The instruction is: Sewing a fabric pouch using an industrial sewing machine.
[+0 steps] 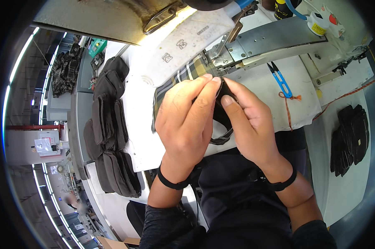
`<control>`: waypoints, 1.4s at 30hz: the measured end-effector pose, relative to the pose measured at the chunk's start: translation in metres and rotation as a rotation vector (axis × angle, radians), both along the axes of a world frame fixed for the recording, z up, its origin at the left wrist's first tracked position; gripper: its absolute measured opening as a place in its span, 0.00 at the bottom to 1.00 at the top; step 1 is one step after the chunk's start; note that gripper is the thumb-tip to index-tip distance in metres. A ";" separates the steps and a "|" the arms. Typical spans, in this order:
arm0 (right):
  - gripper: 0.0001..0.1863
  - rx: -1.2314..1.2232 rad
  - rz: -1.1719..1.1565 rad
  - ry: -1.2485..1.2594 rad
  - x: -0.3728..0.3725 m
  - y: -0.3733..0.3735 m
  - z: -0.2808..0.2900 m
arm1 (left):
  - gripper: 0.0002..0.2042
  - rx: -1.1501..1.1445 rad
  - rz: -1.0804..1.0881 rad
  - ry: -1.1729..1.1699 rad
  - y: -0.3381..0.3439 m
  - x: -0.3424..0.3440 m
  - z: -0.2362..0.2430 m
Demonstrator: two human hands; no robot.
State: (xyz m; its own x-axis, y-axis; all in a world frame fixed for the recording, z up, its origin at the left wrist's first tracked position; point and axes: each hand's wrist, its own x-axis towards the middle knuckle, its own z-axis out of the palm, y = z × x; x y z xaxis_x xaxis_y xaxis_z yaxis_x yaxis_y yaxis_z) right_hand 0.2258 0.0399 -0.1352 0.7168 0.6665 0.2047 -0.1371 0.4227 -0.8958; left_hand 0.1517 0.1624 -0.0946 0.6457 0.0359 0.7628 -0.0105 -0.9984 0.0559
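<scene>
Left of the left grip, bare tabletop leaves a lane as far as the pouches. Beyond both grips, the machine blocks passage. Right of the right grip, snips obstruct partly open tabletop.

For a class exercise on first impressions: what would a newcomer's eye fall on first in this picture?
Probably the left hand and right hand, meeting mid-picture to pinch a dark fabric piece just in front of the metal machine arm. Next, the bright blue snips on the white tabletop to their right, then the dark stacked pieces at left.
</scene>
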 end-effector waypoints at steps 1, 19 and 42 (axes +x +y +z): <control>0.18 0.000 0.002 0.002 0.001 0.002 0.000 | 0.14 0.013 0.004 -0.008 0.003 0.001 0.000; 0.13 -0.326 0.114 -0.042 -0.014 -0.046 -0.012 | 0.13 -0.115 0.172 -0.099 0.014 -0.014 -0.014; 0.25 0.017 0.105 0.364 -0.002 -0.001 0.003 | 0.15 0.112 -0.432 0.559 0.069 0.005 0.075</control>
